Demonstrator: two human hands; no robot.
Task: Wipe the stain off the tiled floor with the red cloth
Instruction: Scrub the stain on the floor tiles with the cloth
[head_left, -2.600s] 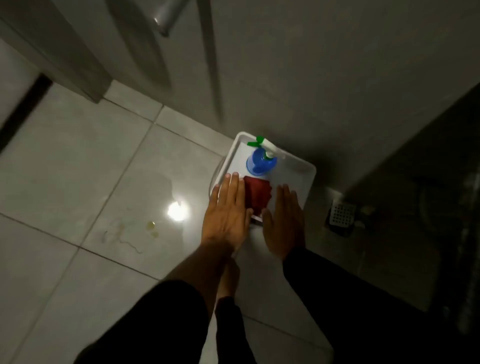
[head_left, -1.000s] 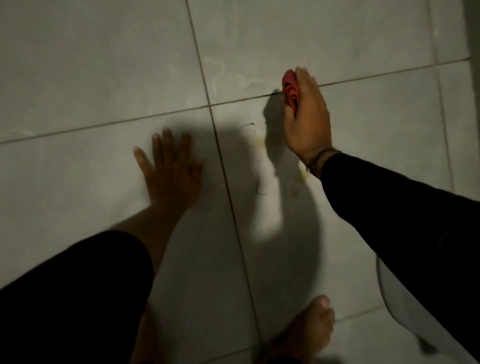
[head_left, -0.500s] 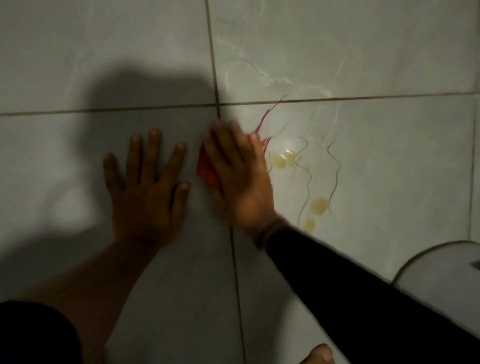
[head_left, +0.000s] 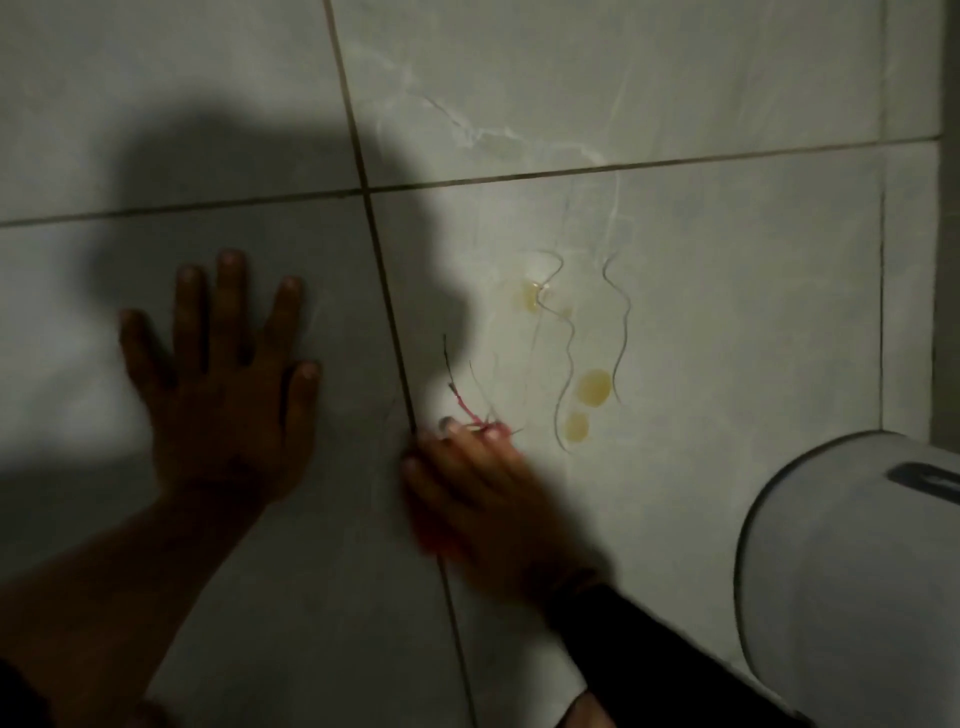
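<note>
Head view, dim light, R hand blurred. Right hand (head_left: 485, 499) lies palm-down on the tiled floor (head_left: 727, 260), straddling the grout line (head_left: 387, 312) that runs near-to-far between the two hands. It is pressed flat over the red cloth (head_left: 431, 540); only a red edge shows at its left side, plus loose red threads (head_left: 467, 413) trailing past the fingertips (head_left: 447, 426). Fingers lie extended and close together over the cloth, not curled round it. Whether any part is pinched underneath, cannot tell. Left hand (head_left: 228, 384) is spread flat on the adjacent tile, fingers apart, holding nothing; judged a brace for body wt. The stain (head_left: 595, 387) is a set of yellowish spots: two close together just right of and beyond the R fingertips, a third (head_left: 530, 296) farther out, with thin wavy lines, hairs or threads, running among them. Key relation: stain lies forward and to the right of the cloth hand, apart from it, not yet under it. The group's long axis runs roughly near-to-far, about parallel to the grout line. R hand is much the nearer; L hand is well apart, across the grout. Judgement: spots look untouched, so wiping is barely begun; next stroke needs to go fwd-right across the near pair, then on to the far spot. A white rounded container (head_left: 831, 571) sits close at right, limiting sideways travel.
</note>
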